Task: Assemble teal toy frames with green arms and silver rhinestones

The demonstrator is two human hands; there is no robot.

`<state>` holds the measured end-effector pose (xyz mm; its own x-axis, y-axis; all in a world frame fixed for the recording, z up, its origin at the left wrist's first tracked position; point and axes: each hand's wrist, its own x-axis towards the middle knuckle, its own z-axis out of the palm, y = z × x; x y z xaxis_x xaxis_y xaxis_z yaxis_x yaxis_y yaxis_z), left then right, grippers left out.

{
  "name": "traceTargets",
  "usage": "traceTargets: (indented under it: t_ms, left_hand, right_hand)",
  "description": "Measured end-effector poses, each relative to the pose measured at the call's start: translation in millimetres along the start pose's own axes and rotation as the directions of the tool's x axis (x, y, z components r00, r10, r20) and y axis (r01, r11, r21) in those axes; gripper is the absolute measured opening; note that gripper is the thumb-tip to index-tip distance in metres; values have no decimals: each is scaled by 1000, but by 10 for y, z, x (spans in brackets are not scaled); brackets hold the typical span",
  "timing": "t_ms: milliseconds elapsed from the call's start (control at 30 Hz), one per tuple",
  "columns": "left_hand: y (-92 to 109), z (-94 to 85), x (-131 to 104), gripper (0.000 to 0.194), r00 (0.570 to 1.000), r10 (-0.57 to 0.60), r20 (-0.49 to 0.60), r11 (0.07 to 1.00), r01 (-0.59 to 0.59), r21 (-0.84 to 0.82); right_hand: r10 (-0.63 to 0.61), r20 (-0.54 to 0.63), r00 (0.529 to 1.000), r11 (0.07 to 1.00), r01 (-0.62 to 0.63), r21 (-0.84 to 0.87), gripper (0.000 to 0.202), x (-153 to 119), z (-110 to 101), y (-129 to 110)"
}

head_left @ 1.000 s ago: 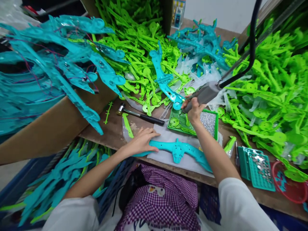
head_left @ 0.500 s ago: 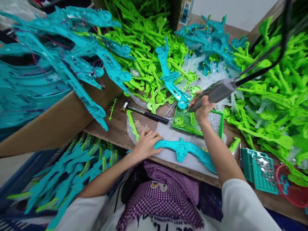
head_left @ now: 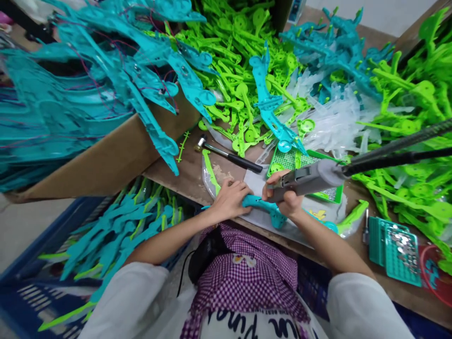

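A teal curved plastic part (head_left: 277,219) lies across the grey cloth (head_left: 254,176) at the table's front edge. My left hand (head_left: 231,200) is closed on its left end, pressing it down. In my right hand (head_left: 291,202) is a grey electric screwdriver (head_left: 314,176) with a cable at its rear. Its tip points left and down at the part's left arm; whether it touches cannot be made out. My right hand and forearm hide some of the part. Green-and-clear curved pieces stick out at the left (head_left: 212,174) and the right (head_left: 355,219).
Behind the screwdriver lies a green tray (head_left: 341,194) of small metal pieces. A hammer (head_left: 240,160) rests left of it. Lime parts (head_left: 243,94) heap at the back; teal shells (head_left: 81,117) fill a cardboard box at left. A blue crate (head_left: 21,278) stands below.
My right hand has brought the screwdriver down and toward me, from above the green tray to the teal part. My left hand stays on the part's left end. The camera view has shifted.
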<state>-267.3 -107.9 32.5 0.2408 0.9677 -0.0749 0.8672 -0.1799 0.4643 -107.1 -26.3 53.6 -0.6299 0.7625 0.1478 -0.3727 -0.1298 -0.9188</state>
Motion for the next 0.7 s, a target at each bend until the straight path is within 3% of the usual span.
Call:
traceTargets:
  t_ms: [200, 467, 700]
  left_hand:
    - [-16, 15, -4, 34, 1000, 10, -17, 1000, -10, 3]
    - [-14, -6, -16, 33, 999, 35, -30, 999, -35, 8]
    - [-23, 8, -12, 26, 997, 25, -69, 999, -23, 31]
  right_hand:
    - [-48, -94, 994, 999, 47, -16, 54, 27, 43, 5]
    - [-12, -29, 999, 998, 10, -64, 45, -22, 51, 147]
    - [-48, -106, 993, 981, 27, -190, 46, -115, 84, 224]
